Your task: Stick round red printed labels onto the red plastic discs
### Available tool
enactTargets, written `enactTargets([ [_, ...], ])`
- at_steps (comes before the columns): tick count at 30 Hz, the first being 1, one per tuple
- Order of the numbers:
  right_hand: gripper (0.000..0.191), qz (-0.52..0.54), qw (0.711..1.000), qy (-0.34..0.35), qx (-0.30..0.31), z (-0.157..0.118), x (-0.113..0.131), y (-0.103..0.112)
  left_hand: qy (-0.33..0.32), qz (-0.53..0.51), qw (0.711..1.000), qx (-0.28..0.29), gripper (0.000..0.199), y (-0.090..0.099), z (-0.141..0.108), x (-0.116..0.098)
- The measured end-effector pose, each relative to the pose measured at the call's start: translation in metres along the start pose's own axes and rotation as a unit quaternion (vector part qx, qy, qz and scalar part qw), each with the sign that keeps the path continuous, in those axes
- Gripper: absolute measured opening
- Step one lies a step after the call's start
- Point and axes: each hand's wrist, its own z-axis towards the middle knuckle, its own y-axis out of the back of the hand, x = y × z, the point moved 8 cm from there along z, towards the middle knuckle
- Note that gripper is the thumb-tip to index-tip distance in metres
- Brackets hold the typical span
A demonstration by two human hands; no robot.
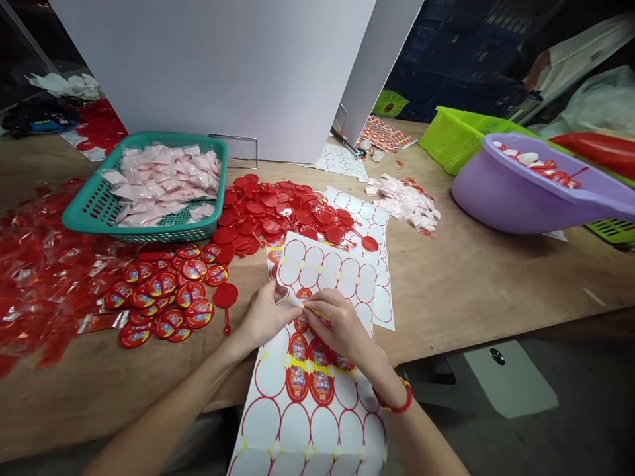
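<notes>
My left hand and my right hand meet over a white sticker sheet printed with red-ringed ovals, pinching its paper between their fingers. A small white curl of backing shows at my left fingertips. Round red printed labels remain on the sheet below my hands. Another sheet lies beneath it. To the left are labelled red discs and a single red paddle-shaped disc on a stem. A pile of plain red discs lies ahead. A red band circles my right wrist.
A teal basket holds pink packets. Red plastic wrappers spread across the wooden table. A purple basin and lime basket stand right, before a white panel. A person's white sleeve shows top right.
</notes>
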Motion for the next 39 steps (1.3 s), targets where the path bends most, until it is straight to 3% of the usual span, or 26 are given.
enactTargets([
  [5, 0.013, 0.114, 0.990, -0.080, 0.016, 0.000, -0.018, -0.001, -0.057, 0.052, 0.997, -0.007, 0.043, 0.003, -0.002, -0.002],
  [8, 0.013, 0.128, 0.983, -0.129, 0.006, -0.001, -0.030, -0.001, -0.068, 0.076, 0.995, -0.015, 0.049, 0.003, -0.002, -0.006],
  [11, 0.012, 0.107, 0.972, -0.201, -0.053, -0.004, -0.049, 0.008, -0.066, 0.118, 0.990, -0.051, 0.056, 0.007, 0.004, -0.006],
  [15, 0.014, 0.102, 0.933, -0.303, -0.167, -0.015, -0.073, 0.029, -0.071, 0.191, 0.971, -0.125, 0.064, 0.015, 0.018, -0.007],
  [17, 0.013, 0.060, 0.931, -0.295, -0.207, -0.016, -0.070, 0.039, -0.125, 0.231, 0.953, -0.153, 0.064, 0.015, 0.019, -0.019],
  [20, 0.010, -0.091, 0.948, -0.186, -0.241, -0.012, -0.040, 0.045, -0.193, 0.267, 0.926, -0.183, 0.042, 0.012, 0.006, -0.042],
  [22, 0.009, -0.171, 0.958, -0.087, -0.212, -0.008, -0.014, 0.033, -0.171, 0.255, 0.942, -0.138, 0.020, 0.005, 0.000, -0.046],
  [25, 0.011, -0.201, 0.969, -0.004, -0.141, -0.007, 0.011, 0.008, -0.103, 0.211, 0.970, -0.059, 0.027, -0.003, -0.005, -0.040],
  [28, 0.010, -0.129, 0.986, -0.004, -0.105, -0.006, 0.015, -0.001, -0.069, 0.199, 0.975, -0.066, 0.022, 0.004, -0.009, -0.032],
  [32, 0.009, 0.057, 0.986, -0.120, -0.099, -0.007, -0.007, 0.002, -0.073, 0.243, 0.966, -0.050, 0.022, 0.008, -0.019, -0.022],
  [35, 0.013, 0.144, 0.972, -0.175, -0.063, -0.011, -0.023, 0.001, -0.145, 0.318, 0.937, 0.003, 0.019, 0.009, -0.031, -0.027],
  [37, 0.017, 0.185, 0.956, -0.215, -0.079, -0.019, -0.038, 0.006, -0.185, 0.407, 0.895, 0.016, 0.027, 0.019, -0.038, -0.032],
  [39, 0.019, 0.218, 0.936, -0.256, -0.101, -0.032, -0.055, 0.009, -0.172, 0.510, 0.843, -0.006, 0.044, 0.040, -0.037, -0.032],
])
